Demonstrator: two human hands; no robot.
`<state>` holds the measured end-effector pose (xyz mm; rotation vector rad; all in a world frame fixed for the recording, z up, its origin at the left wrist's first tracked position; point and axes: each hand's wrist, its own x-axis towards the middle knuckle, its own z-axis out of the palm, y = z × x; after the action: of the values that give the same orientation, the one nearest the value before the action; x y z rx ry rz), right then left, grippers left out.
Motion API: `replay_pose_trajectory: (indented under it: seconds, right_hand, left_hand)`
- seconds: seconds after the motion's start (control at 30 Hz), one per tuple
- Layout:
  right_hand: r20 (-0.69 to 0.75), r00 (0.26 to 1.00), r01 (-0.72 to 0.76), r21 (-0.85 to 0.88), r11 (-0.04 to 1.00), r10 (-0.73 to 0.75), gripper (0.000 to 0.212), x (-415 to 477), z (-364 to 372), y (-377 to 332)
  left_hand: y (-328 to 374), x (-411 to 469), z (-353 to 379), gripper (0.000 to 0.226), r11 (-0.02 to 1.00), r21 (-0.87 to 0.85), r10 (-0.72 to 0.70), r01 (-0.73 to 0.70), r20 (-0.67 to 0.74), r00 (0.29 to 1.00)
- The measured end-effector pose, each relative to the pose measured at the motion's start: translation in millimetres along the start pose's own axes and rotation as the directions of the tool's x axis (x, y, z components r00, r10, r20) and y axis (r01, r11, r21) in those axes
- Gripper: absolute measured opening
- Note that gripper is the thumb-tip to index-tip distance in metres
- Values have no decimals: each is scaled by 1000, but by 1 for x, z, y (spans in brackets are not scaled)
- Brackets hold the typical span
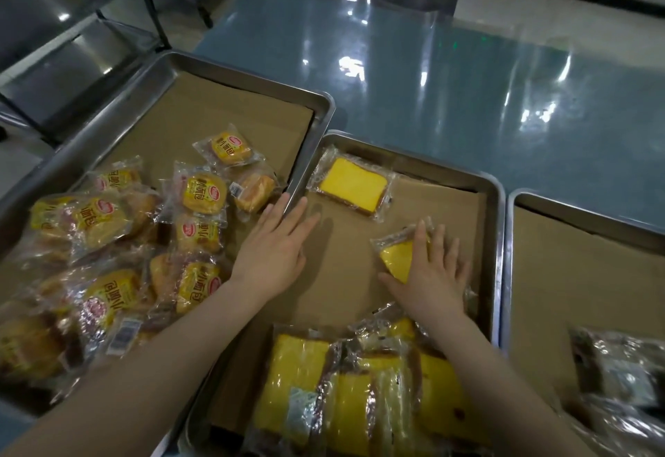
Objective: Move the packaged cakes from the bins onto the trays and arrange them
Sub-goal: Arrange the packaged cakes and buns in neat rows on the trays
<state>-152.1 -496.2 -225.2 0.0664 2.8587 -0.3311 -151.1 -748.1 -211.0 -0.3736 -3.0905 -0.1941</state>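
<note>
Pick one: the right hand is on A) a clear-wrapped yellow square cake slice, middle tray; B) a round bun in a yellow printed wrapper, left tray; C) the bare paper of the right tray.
A: the right hand lies with straight fingers on the clear-wrapped yellow square cake slice, which sits on the brown paper liner of the middle steel tray.

Brushed steel on the trays (499, 247), dull sheen along the rims, and matt brown cardboard liners (342, 269) lying smooth inside them. Cake wrappers (351, 184) are clear crinkly plastic, catching glare, and the far table top (431, 89) gleams glossy, mirror-smooth.
</note>
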Motion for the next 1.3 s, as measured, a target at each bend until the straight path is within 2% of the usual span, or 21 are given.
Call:
replay_pose_trajectory:
  seconds: [0.07, 0.13, 0.17, 0.23, 0.33, 0.43, 0.53, 0.7, 0.93, 1.03, 1.13, 1.2, 1.3]
  right_hand:
    - [5, 996, 87, -60, 994, -86, 98, 10, -7, 4]
    - [-69, 984, 147, -185, 972, -162, 83, 20, -14, 9]
    - [-113, 979, 141, -220, 965, -169, 77, 23, -16, 10]
    - [-152, 981, 96, -176, 980, -123, 70, 26, -17, 9]
    - [-140, 989, 37, -93, 995, -50, 73, 27, -11, 10]
    - [-108, 993, 22, -138, 990, -37, 75, 34, -2, 10]
    - [-144, 989, 15, -178, 984, -41, 77, 42, 0, 6]
    - [-232, 969, 38, -198, 979, -85, 72, 63, -6, 3]
    - [-200, 975, 49, -221, 974, -95, 75, 81, -1, 6]
    - [-138, 985, 72, -202, 977, -101, 74, 81, -9, 5]
    - [-159, 985, 45, -137, 990, -67, 71, 67, -25, 2]
    - [-222, 975, 2, -16, 1000, -5, 64, 44, -36, 4]
    - [-244, 969, 26, 210, 977, 27, 45, 1, -49, 15]
  left_hand:
    - [6, 7, 0, 61, 1000, -13, -10, 10, 13, 1000]
    - [17, 16, -1, 63, 999, -48, -5, 6, 18, 1000]
    - [23, 21, 0, 64, 997, -71, 1, 0, 24, 1000]
    - [34, 31, 2, 66, 993, -115, 20, -16, 34, 999]
    - [44, 51, 8, 68, 991, -121, 60, -52, 65, 996]
    - [49, 74, 17, 72, 996, -84, 41, -30, 141, 989]
    - [46, 86, 27, 72, 1000, -30, 9, -2, 211, 977]
    - [44, 86, 42, 74, 1000, -6, -15, 17, 206, 979]
    - [46, 88, 45, 76, 999, -7, -36, 38, 192, 981]
    - [50, 87, 33, 73, 996, -73, -40, 56, 209, 977]
    - [60, 68, 15, 67, 985, -175, 24, -3, 117, 993]
    - [69, 45, 3, 61, 943, -334, 39, -2, 105, 994]
    - [78, 9, -9, 38, 835, -535, -12, 132, 222, 975]
